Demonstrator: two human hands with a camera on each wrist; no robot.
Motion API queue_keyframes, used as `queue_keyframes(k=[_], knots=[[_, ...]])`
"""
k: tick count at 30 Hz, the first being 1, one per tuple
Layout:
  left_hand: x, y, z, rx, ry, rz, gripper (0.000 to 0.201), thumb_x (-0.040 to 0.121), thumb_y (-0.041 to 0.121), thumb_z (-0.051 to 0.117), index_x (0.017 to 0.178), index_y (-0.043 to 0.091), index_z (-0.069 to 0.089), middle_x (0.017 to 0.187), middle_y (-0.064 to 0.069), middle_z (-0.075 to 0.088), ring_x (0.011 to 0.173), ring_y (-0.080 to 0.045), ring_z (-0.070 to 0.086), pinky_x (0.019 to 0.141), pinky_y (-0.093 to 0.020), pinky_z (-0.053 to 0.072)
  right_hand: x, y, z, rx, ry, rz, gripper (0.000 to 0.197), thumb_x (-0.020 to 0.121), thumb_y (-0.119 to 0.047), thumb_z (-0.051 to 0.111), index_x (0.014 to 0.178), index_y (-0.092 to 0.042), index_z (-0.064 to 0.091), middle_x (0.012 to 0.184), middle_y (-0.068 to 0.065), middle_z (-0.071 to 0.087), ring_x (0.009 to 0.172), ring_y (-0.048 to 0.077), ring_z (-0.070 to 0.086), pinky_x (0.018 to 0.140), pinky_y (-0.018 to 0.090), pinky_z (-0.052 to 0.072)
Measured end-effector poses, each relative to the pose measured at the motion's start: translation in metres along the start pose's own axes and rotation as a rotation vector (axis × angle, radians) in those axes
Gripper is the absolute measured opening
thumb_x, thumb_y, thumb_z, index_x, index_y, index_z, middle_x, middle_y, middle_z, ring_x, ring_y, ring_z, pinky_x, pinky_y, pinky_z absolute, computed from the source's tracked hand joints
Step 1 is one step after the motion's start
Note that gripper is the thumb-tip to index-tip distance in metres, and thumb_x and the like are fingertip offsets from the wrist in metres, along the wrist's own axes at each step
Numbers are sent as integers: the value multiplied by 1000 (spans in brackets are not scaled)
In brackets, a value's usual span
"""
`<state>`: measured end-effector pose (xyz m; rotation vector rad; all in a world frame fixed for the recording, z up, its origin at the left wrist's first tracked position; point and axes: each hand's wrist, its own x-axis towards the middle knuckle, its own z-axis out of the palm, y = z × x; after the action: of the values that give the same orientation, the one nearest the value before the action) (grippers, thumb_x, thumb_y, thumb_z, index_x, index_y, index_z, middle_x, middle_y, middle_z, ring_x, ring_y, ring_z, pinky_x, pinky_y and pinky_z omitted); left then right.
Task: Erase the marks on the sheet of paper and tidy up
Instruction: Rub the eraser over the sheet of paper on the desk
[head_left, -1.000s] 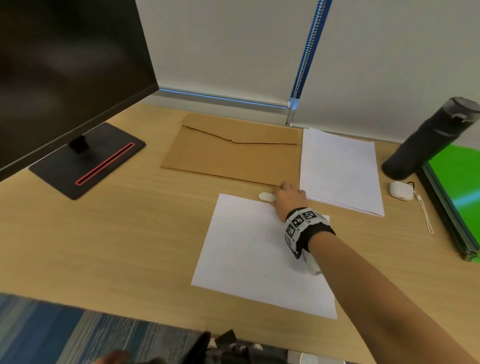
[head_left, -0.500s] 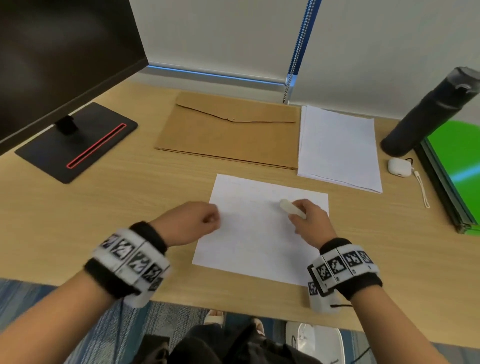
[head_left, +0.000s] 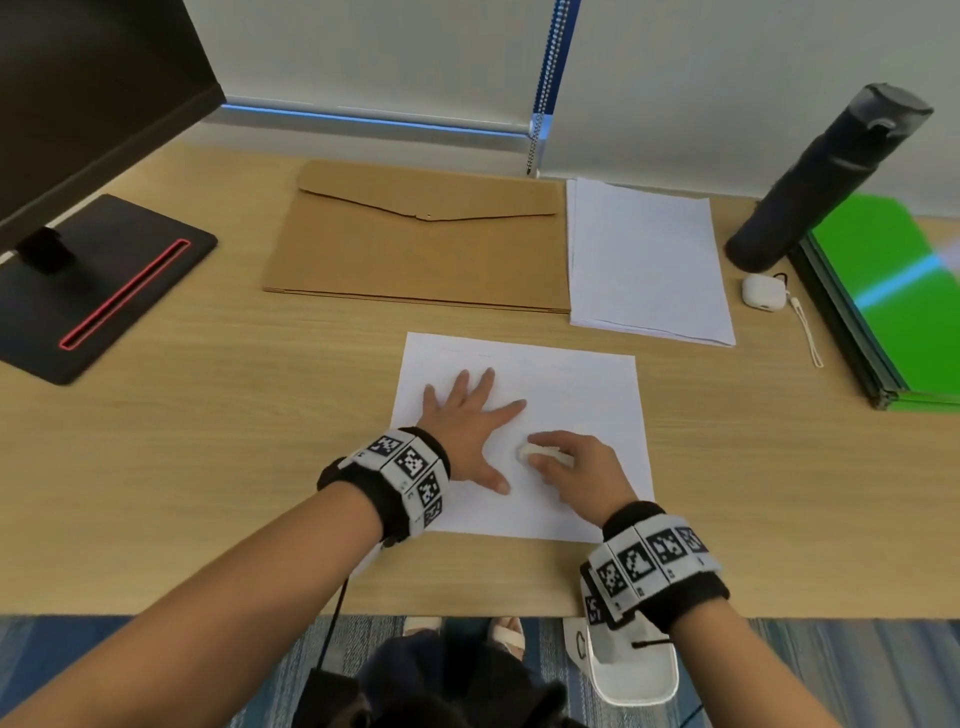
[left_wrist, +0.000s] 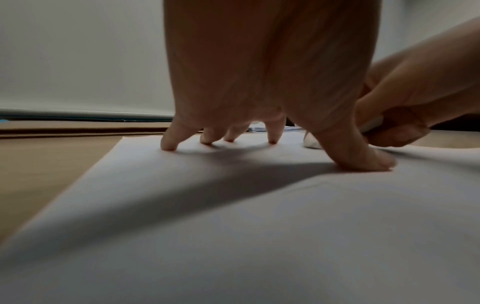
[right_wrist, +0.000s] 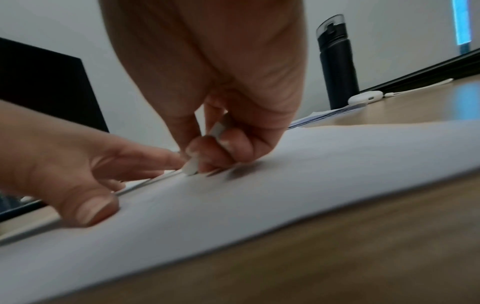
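I am pressing my left hand (head_left: 464, 423), fingers spread flat, on the sheet of paper (head_left: 582, 405) lying on the worktop (head_left: 208, 467). My right hand (head_left: 579, 470) is pinching the white eraser (head_left: 531, 451) against the sheet (my grip is hiding most of it), and the marks are too faint to make out.

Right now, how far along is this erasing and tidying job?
Early on. Done: the right hand has the eraser in its fingers, down on the sheet. In hand: the left hand presses the sheet flat while rubbing starts. Left: faint marks near its top edge, then tidying, perhaps into the brown envelope.
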<state>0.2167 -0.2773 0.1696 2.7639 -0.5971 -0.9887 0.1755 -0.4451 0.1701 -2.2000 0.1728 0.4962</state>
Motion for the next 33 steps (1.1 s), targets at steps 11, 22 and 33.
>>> queue_keyframes(k=[11, 22, 33], knots=[[6, 1, 5, 27, 12, -7, 109, 73, 59, 69, 149, 40, -7, 154, -6, -30, 141, -35, -25, 109, -65, -6, 0, -3, 4, -114, -1, 13, 13, 85, -29, 63, 96, -22, 64, 101, 1, 63, 92, 16, 56, 81, 28, 46], [4, 5, 2, 13, -8, -43, 109, 74, 59, 68, 148, 41, -10, 153, -5, -31, 141, -34, -26, 108, -65, -7, 1, -5, 6, -122, -34, -13, 12, 86, -27, 61, 96, -21, 63, 97, 7, 65, 91, 26, 63, 83, 37, 52], [8, 9, 0, 75, -46, -77, 112, 74, 60, 68, 147, 41, -15, 152, -6, -34, 141, -36, -25, 107, -69, 2, 9, -3, -3, -130, -8, -23, 13, 87, -29, 58, 96, -20, 58, 88, 3, 58, 90, 27, 61, 78, 39, 54]])
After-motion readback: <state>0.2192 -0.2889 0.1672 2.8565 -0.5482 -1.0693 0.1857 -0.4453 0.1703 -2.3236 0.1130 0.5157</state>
